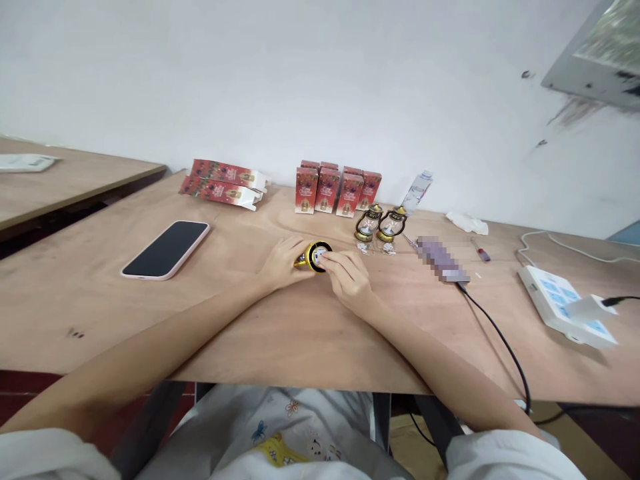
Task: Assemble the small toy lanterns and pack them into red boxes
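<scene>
My left hand (280,265) is wrapped round a small gold and black lantern (315,248), tipped over so that its round base faces me. A pale disc with dark marks shows inside the black rim of that base. My right hand (351,280) has its fingers pressed together against the base; whatever lies under the fingertips, if anything, is hidden. Two more lanterns, one on the left (369,223) and one on the right (392,225), stand upright farther back. Small white pieces (387,249) lie in front of them.
Several red boxes (327,190) stand by the wall, with flattened red cartons (220,183) to their left. A phone (167,250) lies at left. At right are a clear bottle (417,191), a cabled blurred device (443,259), a screwdriver (483,254) and a power strip (553,297).
</scene>
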Demonstrator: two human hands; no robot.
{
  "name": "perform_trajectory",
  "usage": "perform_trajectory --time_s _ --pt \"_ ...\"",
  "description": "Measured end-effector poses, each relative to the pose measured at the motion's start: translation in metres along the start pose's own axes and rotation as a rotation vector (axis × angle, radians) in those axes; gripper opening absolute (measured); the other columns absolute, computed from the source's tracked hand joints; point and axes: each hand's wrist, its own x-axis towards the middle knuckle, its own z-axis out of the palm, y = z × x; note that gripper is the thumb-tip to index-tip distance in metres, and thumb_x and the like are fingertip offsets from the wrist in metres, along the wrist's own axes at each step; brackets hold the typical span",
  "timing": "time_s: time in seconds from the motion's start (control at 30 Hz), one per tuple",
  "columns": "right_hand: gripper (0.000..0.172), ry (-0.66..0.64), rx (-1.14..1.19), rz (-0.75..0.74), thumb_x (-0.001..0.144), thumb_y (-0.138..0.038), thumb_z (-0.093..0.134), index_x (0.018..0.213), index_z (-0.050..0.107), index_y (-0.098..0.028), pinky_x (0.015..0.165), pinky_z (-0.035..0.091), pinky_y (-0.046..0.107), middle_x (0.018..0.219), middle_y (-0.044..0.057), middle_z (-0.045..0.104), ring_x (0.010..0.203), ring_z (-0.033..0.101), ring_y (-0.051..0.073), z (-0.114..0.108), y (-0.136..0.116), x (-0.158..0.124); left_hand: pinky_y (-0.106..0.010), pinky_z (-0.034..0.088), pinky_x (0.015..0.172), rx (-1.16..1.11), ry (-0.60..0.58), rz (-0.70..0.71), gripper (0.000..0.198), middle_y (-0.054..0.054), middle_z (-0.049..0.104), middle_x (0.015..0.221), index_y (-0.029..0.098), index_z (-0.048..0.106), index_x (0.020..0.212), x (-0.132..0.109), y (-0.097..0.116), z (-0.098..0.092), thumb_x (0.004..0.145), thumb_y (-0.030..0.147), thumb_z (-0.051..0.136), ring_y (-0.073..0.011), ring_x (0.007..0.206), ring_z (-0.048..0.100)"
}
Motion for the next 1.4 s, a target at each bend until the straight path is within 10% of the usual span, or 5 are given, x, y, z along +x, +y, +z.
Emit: perform_trajectory --time_s 0.73,0.97,1.17,1.4 --pt "0.027 -0.042 0.132 0.012 0.091 -0.012 0.05 0.111 0.067 -0.021 0.083 0.056 0.036 0.099 0.009 0.072 0.094 0.065 0.019 0.002 0.009 -0.008 -0.035 0.034 0.069 0.176 -0.027 0.051 0.036 -0.007 0.066 0.079 0.018 0.057 0.083 0.0 -0.002 0.0 0.078 0.053 0.052 -0.0212 0.072 0.058" --pt "0.012 -0.053 0.347 0.438 0.089 -0.025 0.056 0.097 0.063 -0.02 0.085 0.052 0.036 0.102 0.01 0.064 0.099 0.061 0.02 -0.001 -0.006 0.003 -0.035 0.035 0.071 0.163 -0.042 0.065 0.039 -0.008 0.067 0.082 0.017 0.06 0.094 -0.001 -0.004 0.0 0.077 0.052 0.054 -0.0225 0.074 0.059" --pt "0.045 -0.083 0.798 0.781 0.078 -0.039 0.068 0.115 0.049 -0.021 0.084 0.052 0.032 0.112 0.01 0.064 0.102 0.063 0.019 0.015 0.001 -0.008 -0.036 0.035 0.074 0.167 -0.051 0.075 0.043 -0.01 0.069 0.095 0.017 0.06 0.103 -0.002 -0.005 0.0 0.076 0.051 0.054 -0.0241 0.084 0.062" --pt "0.047 -0.033 0.969 0.998 0.067 -0.035 0.076 0.106 0.054 -0.02 0.077 0.053 0.031 0.101 0.007 0.069 0.089 0.066 0.018 0.018 0.004 -0.008 -0.037 0.034 0.074 0.193 -0.056 0.109 0.049 -0.011 0.07 0.101 0.017 0.06 0.107 -0.003 -0.006 0.0 0.079 0.058 0.053 -0.0247 0.09 0.063"
